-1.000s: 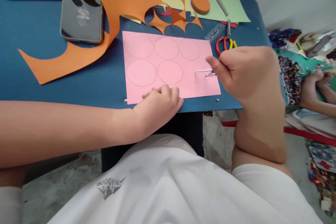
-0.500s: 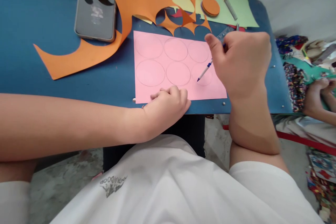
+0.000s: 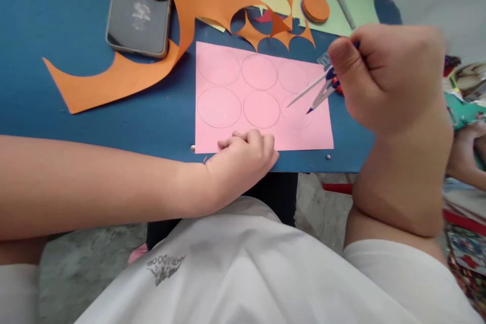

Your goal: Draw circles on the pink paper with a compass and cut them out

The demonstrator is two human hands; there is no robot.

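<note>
A pink sheet [image 3: 228,126] with several pencilled circles lies on the blue table [image 3: 76,61]. My left hand [image 3: 243,157] rests with curled fingers on the sheet's near edge, pressing it down. My right hand [image 3: 383,76] is closed around a drawing compass [image 3: 317,92], lifted above the sheet's right end. The compass's two legs point down-left over the faint circle at the lower right.
A phone [image 3: 138,10] lies face up at the back left. Orange paper offcuts [image 3: 125,73], yellow and green sheets [image 3: 360,7], a stack of orange discs [image 3: 316,7] and a glue stick [image 3: 345,10] crowd the back. Another person's hand [image 3: 465,154] shows at the right edge.
My right hand has risen and drawn back to the right with the compass, whose tips have left the paper. The left hand has stayed on the sheet's edge.
</note>
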